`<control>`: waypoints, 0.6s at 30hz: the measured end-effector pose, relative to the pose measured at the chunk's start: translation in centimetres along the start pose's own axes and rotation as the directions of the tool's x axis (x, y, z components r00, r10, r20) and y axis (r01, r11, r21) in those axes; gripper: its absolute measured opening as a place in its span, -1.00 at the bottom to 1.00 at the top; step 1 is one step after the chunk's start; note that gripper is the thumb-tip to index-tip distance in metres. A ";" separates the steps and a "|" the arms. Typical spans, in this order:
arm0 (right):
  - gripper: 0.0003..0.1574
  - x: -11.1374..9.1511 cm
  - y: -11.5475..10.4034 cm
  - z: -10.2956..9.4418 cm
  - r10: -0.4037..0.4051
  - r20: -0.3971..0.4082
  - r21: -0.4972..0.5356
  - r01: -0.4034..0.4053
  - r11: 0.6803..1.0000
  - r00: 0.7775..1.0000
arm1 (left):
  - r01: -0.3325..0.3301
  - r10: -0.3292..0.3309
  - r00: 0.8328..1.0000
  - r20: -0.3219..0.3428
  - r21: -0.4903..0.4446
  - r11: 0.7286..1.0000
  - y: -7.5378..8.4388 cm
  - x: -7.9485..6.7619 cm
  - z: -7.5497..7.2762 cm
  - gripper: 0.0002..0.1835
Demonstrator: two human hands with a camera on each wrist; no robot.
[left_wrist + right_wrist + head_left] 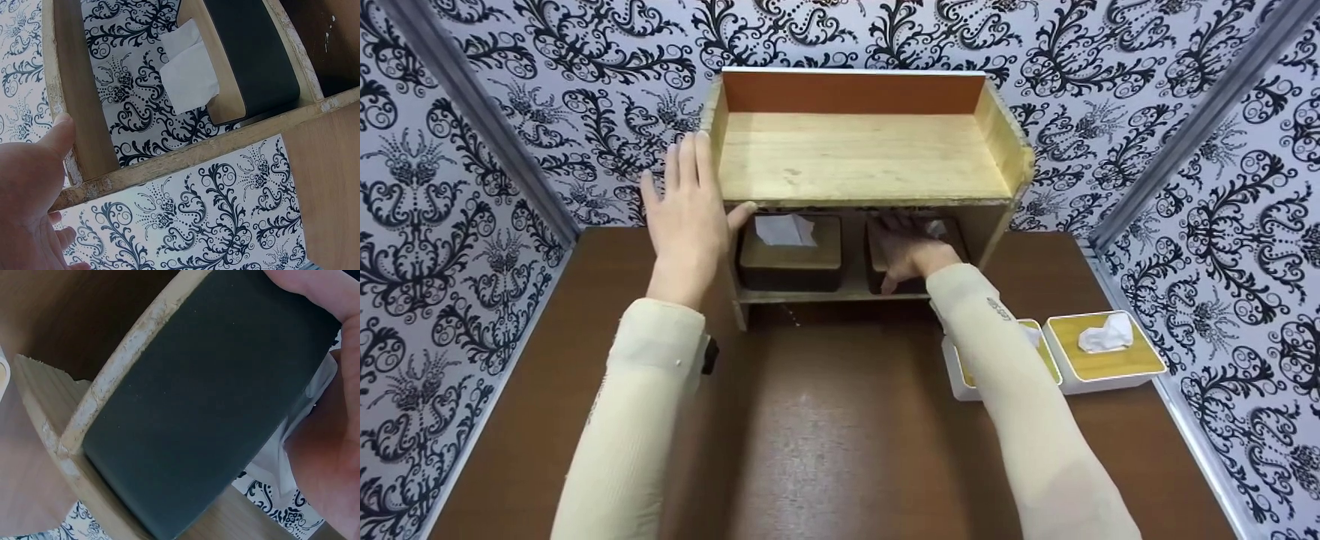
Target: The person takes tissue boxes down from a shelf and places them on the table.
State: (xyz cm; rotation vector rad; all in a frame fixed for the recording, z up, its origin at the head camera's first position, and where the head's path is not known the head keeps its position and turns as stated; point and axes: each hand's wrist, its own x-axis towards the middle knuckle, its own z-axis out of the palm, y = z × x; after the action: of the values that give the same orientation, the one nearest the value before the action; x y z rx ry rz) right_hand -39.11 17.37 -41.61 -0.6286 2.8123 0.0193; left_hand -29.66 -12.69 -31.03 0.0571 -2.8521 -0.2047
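Observation:
A small wooden shelf unit (862, 161) stands against the back wall, with two dark tissue boxes in its lower compartment. My left hand (688, 214) is at the unit's left side, its fingers straight and its thumb touching the front edge. Beside that thumb sits the left tissue box (790, 259), a white tissue sticking out of its wooden lid. My right hand (906, 251) reaches into the compartment and grips the right tissue box (208, 399). Its thumb lies over the box's dark front face; the other fingers are partly shadowed in the head view.
Two white tissue boxes with yellowish lids stand on the brown table (810, 420) at the right. The outer one (1105, 352) is near the table's edge; my right forearm partly covers the inner one (966, 375). Patterned walls (1245, 225) enclose the table.

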 end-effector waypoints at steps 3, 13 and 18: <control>0.75 0.1 0.1 0.1 -0.006 -0.009 0.026 0.006 1.000 1.000 | 0.000 0.000 1.000 0.010 0.006 1.000 0.0 0.0 0.0 0.18; 0.74 -0.1 0.3 -0.2 0.010 0.012 0.031 -0.010 0.999 1.000 | -0.005 0.005 1.000 0.001 0.002 1.000 0.1 0.0 0.0 0.17; 0.76 -0.1 -0.2 -0.5 0.009 0.003 0.026 -0.009 1.000 1.000 | -0.003 0.003 1.000 0.016 0.011 1.000 0.0 0.0 0.0 0.18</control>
State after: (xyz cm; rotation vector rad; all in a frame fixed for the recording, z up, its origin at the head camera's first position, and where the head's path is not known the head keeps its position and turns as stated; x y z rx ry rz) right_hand -39.06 17.22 -41.07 -0.6095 2.8078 -0.0147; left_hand -29.66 -12.74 -31.00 0.0539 -2.8693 -0.1897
